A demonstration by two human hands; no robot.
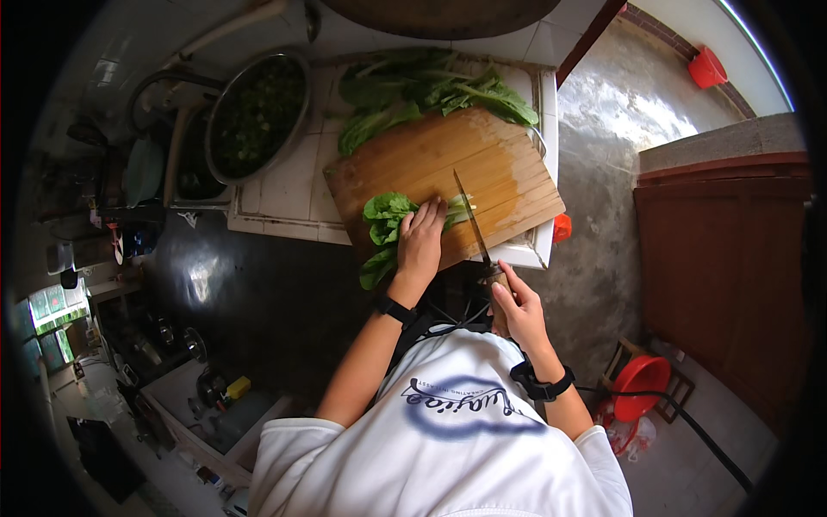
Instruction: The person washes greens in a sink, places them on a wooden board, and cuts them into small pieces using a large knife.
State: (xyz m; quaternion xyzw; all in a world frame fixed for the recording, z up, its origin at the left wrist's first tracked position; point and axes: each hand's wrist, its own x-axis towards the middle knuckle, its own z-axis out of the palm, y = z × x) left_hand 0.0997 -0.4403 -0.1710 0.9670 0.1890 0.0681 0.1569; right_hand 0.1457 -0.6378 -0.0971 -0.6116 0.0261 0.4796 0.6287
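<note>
My left hand presses a bunch of leafy greens down on a wooden cutting board. The leaves stick out to the left of the hand, and pale cut stems show on its right. In my right hand is the wooden handle of a kitchen knife. Its dark blade, seen nearly edge-on, stands at the stem ends and points away from me. Whether the edge touches the board I cannot tell. More long leafy greens lie behind the board, partly against its far edge.
A metal bowl of chopped greens stands at the left by the sink. The board overhangs the front edge of the tiled counter. A wok-like round pan is at the back. Red basins sit low at the right.
</note>
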